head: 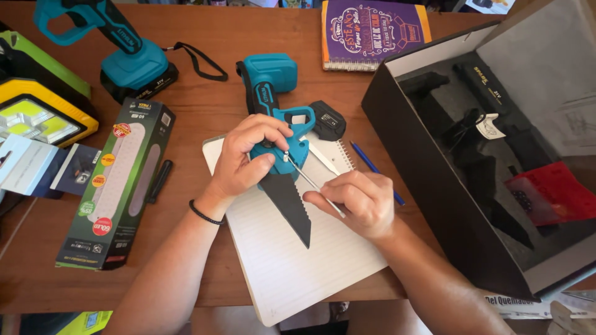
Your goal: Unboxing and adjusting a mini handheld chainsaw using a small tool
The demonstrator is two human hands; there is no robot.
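Gripping the teal cordless saw [273,133] near the centre of the frame, the left hand [248,158] has its fingers curled shut around the tool's head, just above the dark toothed blade [290,208]. The right hand [360,201] pinches a thin metal key [313,183] between closed fingers, its tip set against a small screw on the saw's head. The blade lies over a lined notepad [279,260] on the wooden surface [205,111], point aimed at the lower middle of the frame.

Slipping is the main risk, as I judge it: the key is slender and held at a slant, so a hard turn could pop it off the screw and send the right hand's knuckles toward the teeth. The left thumb sits close to the blade root, so a twist of the tool could bring it against the edge. The saw rests partly on paper, which may slide. A loosened screw could roll toward the blue pen [375,170] or the open black box [484,161] at the right.
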